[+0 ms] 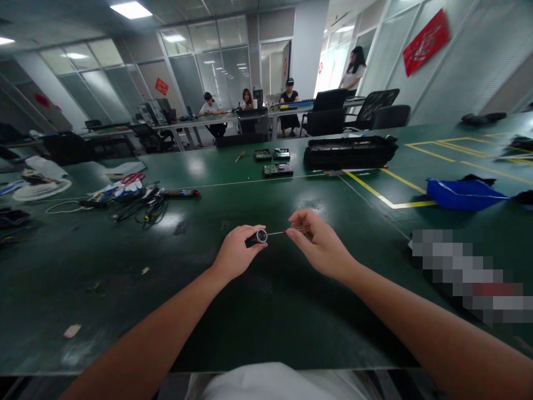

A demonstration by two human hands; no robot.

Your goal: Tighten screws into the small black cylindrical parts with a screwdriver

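My left hand is closed around a small black cylinder, whose round, silver-rimmed end faces me. What kind of part it is I cannot make out. A thin screwdriver with a red collar is pinched between the thumb and fingers of my right hand. Its handle is mostly hidden by those fingers. The shaft points left, with its tip at or just beside the cylinder's rim; whether it touches I cannot tell. Both hands are above the green tabletop, near the middle.
Several circuit boards lie beyond my hands, beside a long black housing. Cables and tools are heaped on the left. A blue pouch and a pixelated object lie on the right. Several people sit or stand at the back.
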